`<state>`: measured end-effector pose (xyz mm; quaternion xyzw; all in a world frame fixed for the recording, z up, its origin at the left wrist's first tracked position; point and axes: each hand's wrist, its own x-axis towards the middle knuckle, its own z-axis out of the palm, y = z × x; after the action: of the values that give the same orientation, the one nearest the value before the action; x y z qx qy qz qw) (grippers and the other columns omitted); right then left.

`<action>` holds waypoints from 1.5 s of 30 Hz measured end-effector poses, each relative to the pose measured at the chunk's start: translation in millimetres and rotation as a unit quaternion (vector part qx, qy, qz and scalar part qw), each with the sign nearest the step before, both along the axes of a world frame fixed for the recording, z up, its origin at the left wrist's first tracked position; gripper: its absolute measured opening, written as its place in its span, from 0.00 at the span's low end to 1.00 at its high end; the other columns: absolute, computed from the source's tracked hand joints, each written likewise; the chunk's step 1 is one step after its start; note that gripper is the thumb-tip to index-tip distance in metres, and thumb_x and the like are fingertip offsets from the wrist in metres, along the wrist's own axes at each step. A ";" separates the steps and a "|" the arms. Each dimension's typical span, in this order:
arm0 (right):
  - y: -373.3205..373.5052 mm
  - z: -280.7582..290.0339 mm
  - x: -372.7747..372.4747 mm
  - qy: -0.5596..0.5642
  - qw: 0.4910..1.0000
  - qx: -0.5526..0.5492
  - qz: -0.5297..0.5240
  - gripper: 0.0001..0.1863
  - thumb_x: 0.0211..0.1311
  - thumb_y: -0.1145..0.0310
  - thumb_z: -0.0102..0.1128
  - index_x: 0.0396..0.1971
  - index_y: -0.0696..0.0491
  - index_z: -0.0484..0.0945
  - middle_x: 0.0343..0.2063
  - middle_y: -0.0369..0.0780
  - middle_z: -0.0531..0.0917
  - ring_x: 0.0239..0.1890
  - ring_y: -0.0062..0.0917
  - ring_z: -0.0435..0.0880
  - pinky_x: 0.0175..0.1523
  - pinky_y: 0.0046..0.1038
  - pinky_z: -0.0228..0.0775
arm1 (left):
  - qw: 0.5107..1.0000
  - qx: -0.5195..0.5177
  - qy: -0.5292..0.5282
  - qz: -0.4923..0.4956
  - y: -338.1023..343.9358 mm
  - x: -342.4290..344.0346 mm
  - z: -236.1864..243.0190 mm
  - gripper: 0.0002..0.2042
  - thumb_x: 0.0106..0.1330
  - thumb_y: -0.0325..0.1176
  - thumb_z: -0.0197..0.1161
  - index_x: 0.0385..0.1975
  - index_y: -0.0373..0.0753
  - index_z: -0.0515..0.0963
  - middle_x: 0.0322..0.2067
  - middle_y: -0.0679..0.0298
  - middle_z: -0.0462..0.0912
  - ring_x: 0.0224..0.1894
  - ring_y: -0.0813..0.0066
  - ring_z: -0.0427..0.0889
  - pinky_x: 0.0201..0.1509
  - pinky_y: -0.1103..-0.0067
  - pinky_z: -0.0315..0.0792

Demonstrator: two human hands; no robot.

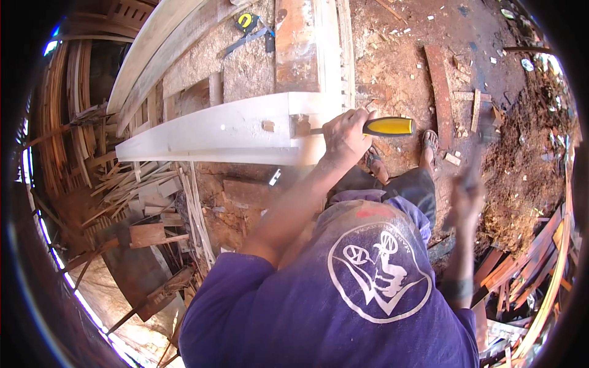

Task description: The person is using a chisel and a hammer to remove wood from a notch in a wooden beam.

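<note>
My left hand (348, 136) is closed round a chisel, whose yellow and black handle (391, 126) sticks out to the right of the fist. The blade points left onto a brown recess (300, 126) near the right end of a pale wooden board (215, 132). A smaller brown patch (268, 126) shows on the same board to the left; I cannot tell if it is a cut or a chip. On the right, my right hand (467, 195) grips a hammer (486, 132), blurred by motion, its head up and apart from the chisel.
A yellow and black tape measure (246, 23) and a try square (245, 42) lie at the back. Long curved boards (156, 46) stand at the far left. Offcuts (153, 190) pile up at left. My sandalled foot (430, 144) is beside a loose plank (439, 92).
</note>
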<state>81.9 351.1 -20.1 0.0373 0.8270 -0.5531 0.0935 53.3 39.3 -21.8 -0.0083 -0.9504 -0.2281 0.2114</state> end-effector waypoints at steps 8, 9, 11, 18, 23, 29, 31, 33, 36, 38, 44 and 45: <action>-49.4 21.6 1.8 0.059 0.981 -0.115 -0.145 0.05 0.63 0.74 0.59 0.37 0.58 0.78 0.22 0.36 0.78 0.18 0.17 0.73 0.23 0.22 0.67 | 1.000 0.005 0.013 -0.017 2.6 -0.9 -5.2 0.12 0.60 0.32 0.72 0.20 0.40 0.74 0.18 0.59 0.76 0.20 0.57 0.78 0.23 0.65 0.69; -57.5 23.4 7.0 -0.038 0.996 -0.060 -0.056 0.08 0.62 0.74 0.60 0.39 0.60 0.79 0.21 0.35 0.79 0.18 0.19 0.74 0.24 0.24 0.68 | 1.000 0.008 0.013 -0.015 0.2 1.2 -7.1 0.12 0.60 0.33 0.72 0.21 0.40 0.75 0.18 0.59 0.76 0.20 0.57 0.79 0.24 0.65 0.69; -38.7 4.1 9.7 -0.055 0.998 -0.037 -0.015 0.07 0.62 0.72 0.60 0.37 0.59 0.80 0.17 0.32 0.76 0.16 0.17 0.71 0.20 0.24 0.63 | 1.000 0.004 0.002 0.000 -2.2 6.0 -10.5 0.10 0.60 0.32 0.72 0.22 0.40 0.76 0.18 0.60 0.76 0.21 0.56 0.79 0.24 0.65 0.70; -16.1 41.1 -21.5 0.031 0.962 -0.169 -0.212 0.06 0.63 0.67 0.60 0.33 0.55 0.77 0.17 0.34 0.74 0.17 0.16 0.71 0.21 0.23 0.65 | 0.996 -0.017 -0.085 -0.012 -5.9 10.3 -9.3 0.09 0.57 0.31 0.70 0.33 0.41 0.77 0.26 0.60 0.81 0.30 0.57 0.84 0.33 0.64 0.75; -46.8 -5.5 12.9 -0.081 0.996 -0.042 0.010 0.09 0.59 0.72 0.61 0.37 0.60 0.80 0.20 0.34 0.77 0.18 0.21 0.73 0.23 0.27 0.67 | 0.998 -0.003 -0.053 -0.037 -16.3 12.2 -7.7 0.11 0.51 0.32 0.74 0.30 0.41 0.78 0.25 0.60 0.81 0.28 0.57 0.84 0.32 0.65 0.75; -19.7 37.1 -19.0 0.070 0.944 -0.212 -0.243 0.07 0.66 0.69 0.56 0.26 0.47 0.73 0.14 0.31 0.70 0.14 0.12 0.67 0.20 0.20 0.66 | 0.999 0.013 -0.042 0.008 -15.6 11.5 -7.0 0.15 0.46 0.34 0.79 0.22 0.39 0.75 0.21 0.57 0.79 0.25 0.55 0.82 0.28 0.65 0.74; -43.0 -12.0 13.5 0.125 0.975 -0.133 -0.125 0.04 0.64 0.73 0.56 0.28 0.51 0.73 0.15 0.33 0.72 0.15 0.18 0.70 0.23 0.25 0.70 | 0.999 0.026 -0.037 0.001 -14.2 8.2 -1.8 0.14 0.47 0.34 0.78 0.22 0.39 0.75 0.21 0.57 0.79 0.25 0.53 0.82 0.28 0.65 0.74; -67.2 -18.5 26.3 0.026 0.999 -0.016 0.040 0.01 0.62 0.76 0.56 0.31 0.57 0.74 0.20 0.37 0.75 0.16 0.25 0.73 0.26 0.30 0.74 | 0.999 0.035 -0.040 -0.006 -15.8 12.3 -2.3 0.14 0.48 0.33 0.78 0.22 0.40 0.75 0.21 0.56 0.79 0.25 0.52 0.81 0.28 0.64 0.74; -77.3 1.9 18.3 -0.056 0.996 -0.025 0.059 0.05 0.61 0.75 0.57 0.34 0.60 0.75 0.26 0.41 0.79 0.18 0.25 0.76 0.25 0.33 0.76 | 0.998 0.014 -0.055 0.000 -30.0 16.6 6.3 0.13 0.50 0.33 0.78 0.22 0.40 0.76 0.20 0.60 0.79 0.24 0.61 0.83 0.29 0.67 0.74; -45.6 -16.6 5.3 -0.107 0.992 -0.071 0.000 0.06 0.62 0.73 0.59 0.36 0.58 0.75 0.21 0.36 0.78 0.17 0.18 0.75 0.18 0.25 0.72 | 0.991 0.109 -0.068 -0.033 -54.3 23.4 28.3 0.07 0.65 0.32 0.66 0.28 0.40 0.77 0.23 0.63 0.83 0.27 0.69 0.86 0.29 0.70 0.76; 7.6 2.0 -21.8 -0.081 0.987 -0.059 -0.121 0.05 0.60 0.73 0.61 0.29 0.51 0.73 0.16 0.31 0.73 0.11 0.12 0.66 0.13 0.19 0.59 | 0.857 0.476 0.197 0.028 -203.7 55.0 138.9 0.12 0.73 0.35 0.58 0.26 0.46 0.68 0.16 0.76 0.64 0.16 0.87 0.58 0.19 0.83 0.53; 9.5 1.6 -21.7 -0.070 0.986 -0.073 -0.133 0.05 0.60 0.73 0.61 0.29 0.50 0.73 0.16 0.31 0.72 0.11 0.12 0.66 0.13 0.18 0.58 | 0.811 0.555 0.186 -0.006 -190.3 55.3 155.7 0.11 0.72 0.33 0.57 0.25 0.45 0.67 0.16 0.75 0.64 0.17 0.86 0.57 0.20 0.82 0.53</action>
<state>60.2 360.6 -18.4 0.1791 0.7636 -0.6153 0.0791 108.6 -150.9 133.8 0.0622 -0.6045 -0.7124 0.3510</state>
